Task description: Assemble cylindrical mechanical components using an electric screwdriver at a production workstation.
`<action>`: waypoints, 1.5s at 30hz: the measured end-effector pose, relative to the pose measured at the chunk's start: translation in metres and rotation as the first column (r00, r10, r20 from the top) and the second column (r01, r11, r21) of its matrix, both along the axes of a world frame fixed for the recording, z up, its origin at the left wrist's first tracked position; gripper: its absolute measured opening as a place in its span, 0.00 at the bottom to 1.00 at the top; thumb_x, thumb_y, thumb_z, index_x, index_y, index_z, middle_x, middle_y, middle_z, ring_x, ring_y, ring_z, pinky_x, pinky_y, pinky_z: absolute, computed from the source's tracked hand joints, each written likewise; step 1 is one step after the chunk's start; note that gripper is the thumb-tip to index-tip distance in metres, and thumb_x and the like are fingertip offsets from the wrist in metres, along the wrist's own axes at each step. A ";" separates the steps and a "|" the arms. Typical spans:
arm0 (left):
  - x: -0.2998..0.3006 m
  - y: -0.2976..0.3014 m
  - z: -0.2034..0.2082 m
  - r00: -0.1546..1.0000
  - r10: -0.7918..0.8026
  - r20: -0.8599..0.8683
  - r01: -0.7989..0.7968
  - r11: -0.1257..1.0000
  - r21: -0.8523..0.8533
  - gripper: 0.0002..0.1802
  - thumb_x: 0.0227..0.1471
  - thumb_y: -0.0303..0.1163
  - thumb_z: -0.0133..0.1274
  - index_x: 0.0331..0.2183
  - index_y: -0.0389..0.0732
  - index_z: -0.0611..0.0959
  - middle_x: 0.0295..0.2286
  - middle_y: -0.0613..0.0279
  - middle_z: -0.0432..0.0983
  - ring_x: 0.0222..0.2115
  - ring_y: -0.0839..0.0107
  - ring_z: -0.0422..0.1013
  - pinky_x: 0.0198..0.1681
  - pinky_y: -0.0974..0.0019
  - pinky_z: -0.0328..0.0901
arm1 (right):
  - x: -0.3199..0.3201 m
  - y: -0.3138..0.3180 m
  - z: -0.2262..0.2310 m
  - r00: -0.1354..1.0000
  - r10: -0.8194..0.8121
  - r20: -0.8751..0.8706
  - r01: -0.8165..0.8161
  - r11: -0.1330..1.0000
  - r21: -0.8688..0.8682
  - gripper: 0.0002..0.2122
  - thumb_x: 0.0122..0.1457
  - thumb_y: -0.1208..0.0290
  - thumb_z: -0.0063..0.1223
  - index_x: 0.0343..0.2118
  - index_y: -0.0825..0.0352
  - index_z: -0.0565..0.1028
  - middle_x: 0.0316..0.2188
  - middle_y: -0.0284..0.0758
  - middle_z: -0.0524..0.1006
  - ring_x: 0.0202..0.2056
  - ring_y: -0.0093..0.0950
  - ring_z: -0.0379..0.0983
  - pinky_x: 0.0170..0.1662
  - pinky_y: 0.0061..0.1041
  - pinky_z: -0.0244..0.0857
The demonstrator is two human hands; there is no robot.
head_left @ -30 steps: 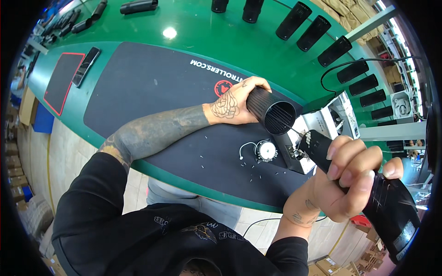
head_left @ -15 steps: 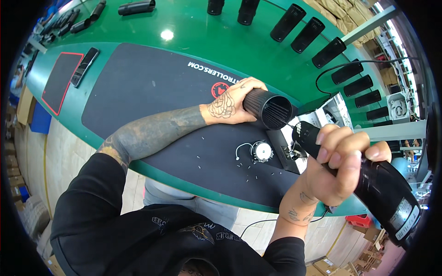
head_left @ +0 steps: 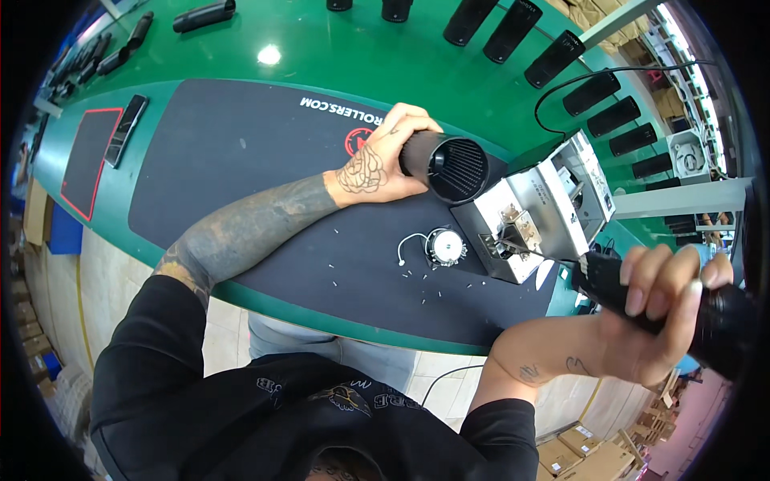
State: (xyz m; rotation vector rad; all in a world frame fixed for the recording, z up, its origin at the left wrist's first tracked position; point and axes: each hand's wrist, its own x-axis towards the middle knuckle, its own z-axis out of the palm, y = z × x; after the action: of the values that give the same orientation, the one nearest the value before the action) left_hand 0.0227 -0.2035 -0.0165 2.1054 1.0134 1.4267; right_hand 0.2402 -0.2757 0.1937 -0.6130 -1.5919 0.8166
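My left hand (head_left: 383, 160) is wrapped round a black cylindrical housing (head_left: 429, 160) with a perforated inner wall. Its open end is turned toward the right and toward me. My right hand (head_left: 662, 317) grips a black electric screwdriver (head_left: 601, 282), whose long thin bit points left at the front of a silver metal screw feeder (head_left: 549, 200). Whether the bit touches the feeder or carries a screw is too small to tell. Between my arms, a small round silver motor (head_left: 445, 247) with a white lead lies on the dark mat (head_left: 241, 144).
Several loose screws (head_left: 425, 293) are scattered on the mat near the motor. Upright black cylinders (head_left: 513, 32) line the far right of the green table (head_left: 321, 48). A phone (head_left: 127, 132) lies at the left beside a red-edged pad (head_left: 90, 164). A black cable (head_left: 553, 100) arches behind the feeder.
The screwdriver has moved right and away from the housing's opening, its bit now at the feeder. My left hand still holds the housing. The view has shifted slightly.
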 end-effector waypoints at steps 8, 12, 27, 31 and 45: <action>-0.002 0.000 -0.004 0.974 -0.165 0.157 0.176 0.983 -0.054 0.35 0.31 0.26 0.67 0.42 0.39 0.64 0.41 0.54 0.67 0.44 0.63 0.67 0.49 0.63 0.62 | 0.032 0.001 0.011 0.710 0.388 -0.588 -0.425 0.901 0.081 0.14 0.52 0.75 0.51 0.36 0.69 0.58 0.17 0.27 0.66 0.16 0.17 0.64 0.24 0.19 0.61; -0.001 -0.001 -0.003 0.984 -0.142 0.109 0.147 0.989 -0.034 0.34 0.32 0.25 0.66 0.42 0.39 0.64 0.41 0.55 0.67 0.43 0.64 0.68 0.49 0.63 0.63 | 0.017 -0.021 0.009 0.760 0.325 -0.563 -0.230 0.945 0.235 0.12 0.43 0.75 0.52 0.30 0.65 0.62 0.10 0.21 0.66 0.15 0.13 0.64 0.29 0.11 0.60; -0.001 -0.001 -0.006 0.992 -0.070 0.102 0.072 0.997 -0.017 0.34 0.32 0.26 0.66 0.41 0.39 0.65 0.38 0.58 0.68 0.40 0.66 0.69 0.45 0.65 0.65 | -0.042 0.014 -0.043 0.902 0.395 -0.174 -0.388 0.919 0.072 0.16 0.50 0.81 0.50 0.37 0.58 0.57 0.20 0.32 0.65 0.19 0.27 0.63 0.28 0.32 0.60; 0.002 0.000 -0.005 0.989 -0.018 0.148 0.035 0.993 -0.112 0.35 0.31 0.25 0.66 0.41 0.40 0.65 0.37 0.58 0.68 0.39 0.66 0.69 0.43 0.65 0.65 | -0.053 0.011 -0.047 0.899 0.392 -0.196 -0.381 0.920 0.089 0.18 0.49 0.83 0.53 0.36 0.59 0.57 0.21 0.35 0.68 0.20 0.29 0.65 0.28 0.35 0.62; -0.180 0.077 0.004 0.251 0.808 -0.532 -0.686 0.536 0.491 0.31 0.28 0.22 0.55 0.41 0.49 0.73 0.40 0.63 0.68 0.46 0.62 0.62 0.53 0.48 0.48 | 0.023 -0.005 0.001 0.940 0.157 -0.303 -0.113 0.981 0.159 0.11 0.56 0.71 0.42 0.40 0.63 0.58 0.17 0.26 0.61 0.16 0.18 0.59 0.26 0.25 0.54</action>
State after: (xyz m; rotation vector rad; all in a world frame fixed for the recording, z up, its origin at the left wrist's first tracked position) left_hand -0.1574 -0.1262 -0.0126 2.4571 2.6376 0.9109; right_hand 0.2635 -0.2807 0.1944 -0.2575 -1.3924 0.8505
